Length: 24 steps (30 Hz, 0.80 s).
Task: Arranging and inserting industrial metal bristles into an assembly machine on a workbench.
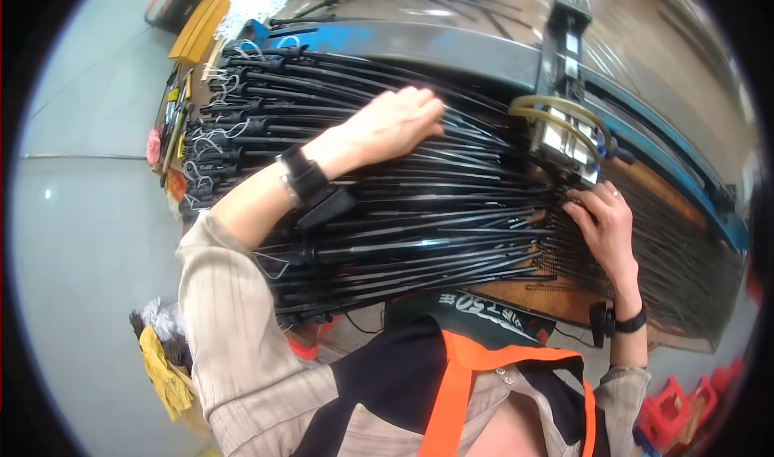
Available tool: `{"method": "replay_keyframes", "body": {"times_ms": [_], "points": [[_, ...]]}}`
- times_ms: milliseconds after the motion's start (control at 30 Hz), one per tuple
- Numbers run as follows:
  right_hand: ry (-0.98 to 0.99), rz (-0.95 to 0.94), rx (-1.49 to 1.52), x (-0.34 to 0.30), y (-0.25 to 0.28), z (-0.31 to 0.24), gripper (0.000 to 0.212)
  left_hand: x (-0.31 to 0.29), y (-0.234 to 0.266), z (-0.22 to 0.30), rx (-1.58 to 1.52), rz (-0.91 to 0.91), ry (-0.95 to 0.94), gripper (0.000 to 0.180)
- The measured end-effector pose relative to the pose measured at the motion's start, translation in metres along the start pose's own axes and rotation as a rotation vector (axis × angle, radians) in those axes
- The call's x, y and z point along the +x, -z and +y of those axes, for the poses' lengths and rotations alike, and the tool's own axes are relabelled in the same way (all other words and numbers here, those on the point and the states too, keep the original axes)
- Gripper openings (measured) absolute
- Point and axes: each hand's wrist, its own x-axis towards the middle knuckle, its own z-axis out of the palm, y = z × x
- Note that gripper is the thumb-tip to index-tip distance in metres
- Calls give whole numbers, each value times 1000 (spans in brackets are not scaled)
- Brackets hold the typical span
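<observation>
A thick layer of long black rods (419,191), looking like umbrella frames, lies across the bench, with white cord loops (218,138) at their left ends. My left hand (395,122) is closed over the upper part of this layer, its fingertips hidden underneath. At the rods' right ends stands a small bench machine with a metal head (568,146) and yellowish hoses (556,102). Just below that head, my right hand (605,223) is closed in a pinch. What its fingertips hold is too small and dark to make out.
Thin coil springs (568,259) lie beside my right hand, with many thin grey wires (681,255) further right. A blue and grey metal beam (419,41) runs behind the rods. Red plastic stools (669,404) stand at lower right, and a yellow bag (165,372) sits on the left.
</observation>
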Motion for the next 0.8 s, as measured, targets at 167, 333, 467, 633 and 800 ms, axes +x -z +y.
{"method": "replay_keyframes", "body": {"times_ms": [167, 333, 467, 633, 800], "points": [[-160, 2, 221, 2, -1, -16, 14, -1, 5, 0, -142, -43, -140, 18], [-174, -20, 372, 2, -15, -12, 18, 12, 18, 41, -189, 12, -221, 18], [-86, 145, 403, -10, -14, -4, 25, 31, 22, 76, -221, 58, -274, 21], [-153, 276, 588, -27, -14, -12, 30, 41, 23, 98, -230, 82, -231, 20], [-116, 205, 285, -38, -6, -21, 46, 39, 28, 102, -239, -23, -240, 17]]}}
